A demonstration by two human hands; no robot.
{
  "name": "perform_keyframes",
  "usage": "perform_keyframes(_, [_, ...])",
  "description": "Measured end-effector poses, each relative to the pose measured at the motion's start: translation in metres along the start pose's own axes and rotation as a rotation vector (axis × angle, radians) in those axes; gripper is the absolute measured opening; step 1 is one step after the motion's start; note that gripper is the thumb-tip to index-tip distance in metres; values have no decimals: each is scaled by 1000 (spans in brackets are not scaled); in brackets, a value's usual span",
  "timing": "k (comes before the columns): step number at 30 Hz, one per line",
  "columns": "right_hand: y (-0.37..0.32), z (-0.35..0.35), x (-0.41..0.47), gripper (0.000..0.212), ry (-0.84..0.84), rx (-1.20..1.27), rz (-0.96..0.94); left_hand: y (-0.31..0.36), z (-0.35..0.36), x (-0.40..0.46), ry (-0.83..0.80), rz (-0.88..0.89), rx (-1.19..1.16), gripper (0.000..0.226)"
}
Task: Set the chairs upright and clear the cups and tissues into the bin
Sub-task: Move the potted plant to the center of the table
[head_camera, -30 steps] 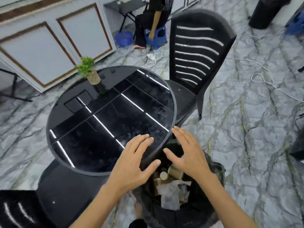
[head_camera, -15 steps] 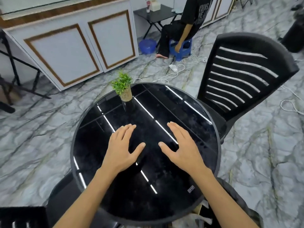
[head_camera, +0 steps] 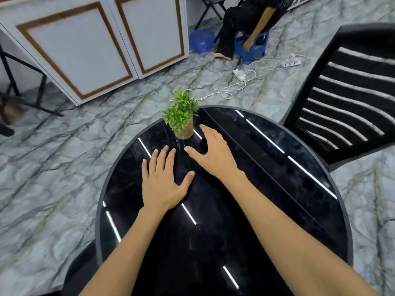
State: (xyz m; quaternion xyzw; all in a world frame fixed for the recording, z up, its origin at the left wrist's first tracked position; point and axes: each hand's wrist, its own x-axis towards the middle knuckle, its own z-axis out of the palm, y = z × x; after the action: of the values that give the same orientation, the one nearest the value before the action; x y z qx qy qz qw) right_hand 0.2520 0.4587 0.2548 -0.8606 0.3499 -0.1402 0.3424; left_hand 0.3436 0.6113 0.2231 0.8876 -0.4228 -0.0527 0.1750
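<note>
Head view: a round black glossy table (head_camera: 267, 189) fills the middle of the frame, its top mirroring long white strips of ceiling light. Both bare forearms reach out over it from the lower edge. The left hand (head_camera: 162, 178) lies palm down over the tabletop, fingers straight and slightly fanned, thumb spread to the side, holding nothing. The right hand (head_camera: 213, 152) is further forward, fingers extended and the thumb stretched wide toward the left, also holding nothing; its fingertips are just beside a small potted plant (head_camera: 181, 118). The plant stands upright near the table's far edge, green leaves above a tan pot. Whether either palm actually touches the glass cannot be told.

Of the task's things, one black slatted chair (head_camera: 350, 99) stands upright at the right, close against the table's rim, its back toward the camera's right edge.

On the grey marble floor (head_camera: 53, 167) beyond the table lie white cables and a power strip (head_camera: 239, 74). Further back, a person in dark clothing (head_camera: 245, 20) sits on a low blue stool (head_camera: 252, 47), next to a blue basin (head_camera: 202, 40). White cabinet doors with brown trim (head_camera: 102, 43) run along the upper left.
</note>
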Motion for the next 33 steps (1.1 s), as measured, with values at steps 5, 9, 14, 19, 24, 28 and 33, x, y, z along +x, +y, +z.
perform_keyframes(5, [0, 24, 44, 88, 81, 120, 59, 1, 5, 3, 20, -20, 39, 88])
perform_keyframes(9, [1, 34, 58, 75, 129, 228, 48, 0, 6, 2, 26, -17, 50, 88])
perform_keyframes(14, [-4, 33, 56, 45, 192, 315, -2, 0, 6, 4, 26, -21, 54, 88])
perform_keyframes(19, [1, 17, 37, 42, 207, 331, 4, -1, 5, 5, 34, -23, 56, 87])
perform_keyframes(24, [4, -16, -14, 33, 228, 382, 22, -2, 2, 2, -7, -9, 34, 88])
perform_keyframes(28, [11, -32, -60, 35, 201, 380, 32, 1, -6, -15, -51, 5, -47, 86])
perform_keyframes(33, [17, -33, -113, 33, 157, 394, 38, 20, -13, -74, -39, 41, -99, 85])
